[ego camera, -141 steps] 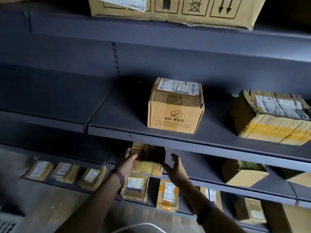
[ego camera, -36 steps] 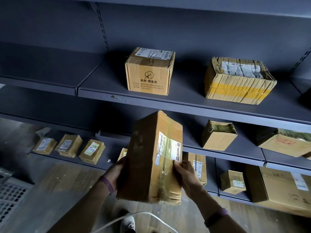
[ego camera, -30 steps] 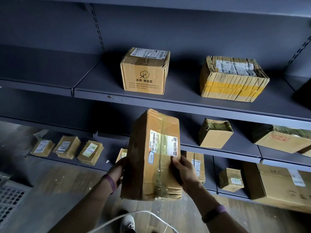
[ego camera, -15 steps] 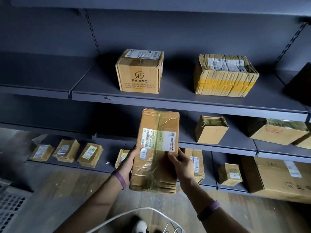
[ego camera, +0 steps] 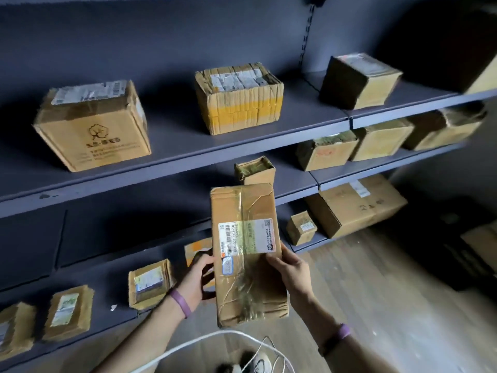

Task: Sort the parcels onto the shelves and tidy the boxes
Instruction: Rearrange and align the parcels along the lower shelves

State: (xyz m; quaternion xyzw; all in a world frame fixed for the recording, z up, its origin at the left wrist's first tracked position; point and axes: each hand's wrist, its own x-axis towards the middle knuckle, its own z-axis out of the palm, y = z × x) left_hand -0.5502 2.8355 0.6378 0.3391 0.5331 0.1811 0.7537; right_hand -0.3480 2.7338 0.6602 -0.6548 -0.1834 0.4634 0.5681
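Nearest, a white wire basket rim (ego camera: 204,343) curves under the forearms. Just above it, both hands clasp the tall taped parcel (ego camera: 247,251): the left hand (ego camera: 195,281) wraps its left edge, the right hand (ego camera: 290,273) cups its lower right side. Compared with a second ago the parcel's label (ego camera: 246,238) now squarely faces the camera, so it has been turned for reading, and the view has swung right along the shelving. That suggests the slot is being checked before placing.

Behind the parcel, small flat packets (ego camera: 150,282) lie on the low shelf, and a small open-topped carton (ego camera: 255,170) stands on the shelf above. Farther up, the upper shelf (ego camera: 172,168) carries the cotton-logo box (ego camera: 94,125) and, well apart, the yellow-banded box (ego camera: 239,98), with bare space between.
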